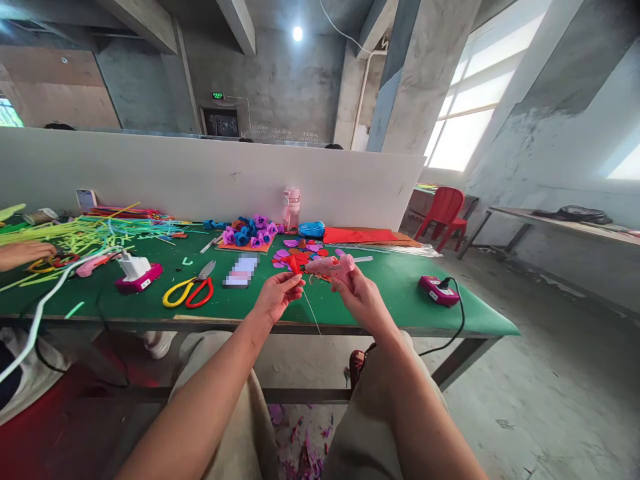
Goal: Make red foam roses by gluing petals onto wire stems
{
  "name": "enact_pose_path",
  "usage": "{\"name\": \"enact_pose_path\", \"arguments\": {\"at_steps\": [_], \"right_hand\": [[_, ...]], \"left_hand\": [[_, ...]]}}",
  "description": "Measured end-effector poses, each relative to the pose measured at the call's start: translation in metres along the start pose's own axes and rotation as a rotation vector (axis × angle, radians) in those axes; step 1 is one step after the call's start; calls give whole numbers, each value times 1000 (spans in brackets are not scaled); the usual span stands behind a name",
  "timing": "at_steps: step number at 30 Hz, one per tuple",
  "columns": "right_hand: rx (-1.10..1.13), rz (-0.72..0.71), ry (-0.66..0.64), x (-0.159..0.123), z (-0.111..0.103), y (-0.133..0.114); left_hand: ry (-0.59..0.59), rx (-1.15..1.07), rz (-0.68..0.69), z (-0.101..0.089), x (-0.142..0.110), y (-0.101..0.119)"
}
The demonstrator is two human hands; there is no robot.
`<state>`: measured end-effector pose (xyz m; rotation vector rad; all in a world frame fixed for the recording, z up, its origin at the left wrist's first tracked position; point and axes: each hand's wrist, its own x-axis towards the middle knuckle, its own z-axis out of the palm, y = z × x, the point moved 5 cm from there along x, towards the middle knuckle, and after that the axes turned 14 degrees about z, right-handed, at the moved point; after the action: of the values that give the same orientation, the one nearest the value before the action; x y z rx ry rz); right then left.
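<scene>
Green table (395, 293) — left grip (277, 295) pinches red piece (295, 265), right grip (361, 298) just beside holds glue gun (344, 265) — a slip could burn.

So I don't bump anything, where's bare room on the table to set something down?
Mostly between the right hand and the rightmost magenta block; also between its black cord and the right corner of the table. Crowded: left end, with green strips; back middle, with petals and flowers.

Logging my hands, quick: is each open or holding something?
Left hand: closed, pinching a red petal-like piece on thin pale wire.
Right hand: closed around a pink plastic glue gun.
</scene>
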<state>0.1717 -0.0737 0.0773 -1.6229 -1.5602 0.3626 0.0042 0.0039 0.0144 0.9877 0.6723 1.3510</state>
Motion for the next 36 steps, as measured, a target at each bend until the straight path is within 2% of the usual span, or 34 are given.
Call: {"name": "enact_pose_path", "arguments": {"at_steps": [20,36], "right_hand": [[-90,-22,46,-3,-2,-3],[-119,-9,25,-3,-1,-3]], "left_hand": [[-5,9,6,3,-1,1],[-13,3,3,3,-1,0]]}}
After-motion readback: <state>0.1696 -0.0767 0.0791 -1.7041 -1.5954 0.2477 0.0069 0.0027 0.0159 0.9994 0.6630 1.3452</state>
